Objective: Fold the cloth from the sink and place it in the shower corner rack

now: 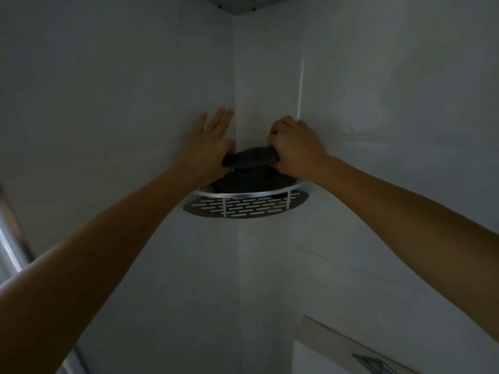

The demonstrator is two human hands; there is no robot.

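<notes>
We're reaching up with both arms to the silver metal corner rack with the slotted base (244, 205), which sits right where the two pale grey shower walls (108, 76) meet. The dark, folded cloth (251, 157) is in that rack: its lower bulk is down inside, behind the rack's curved front rail, and a rolled upper fold humps up above the rail. The long axis of that fold runs side to side, roughly along the rail, one end pointing at the wall left of the rack and the other at the wall to its right.

Our left hand (208, 147) is at the cloth's left end, just above the rack. The thumb side pinches the fold, while the other fingers (218, 117) stick straight up, close together, flat against the wall. Our right hand (294, 147) is at the cloth's right end, fingers curled tight into a fist around it, knuckles up near the wall above the rack.

Another metal shelf edge (243, 4) peeks in far above the rack, and below-right of the rack there's a pale ledge (337, 338).
</notes>
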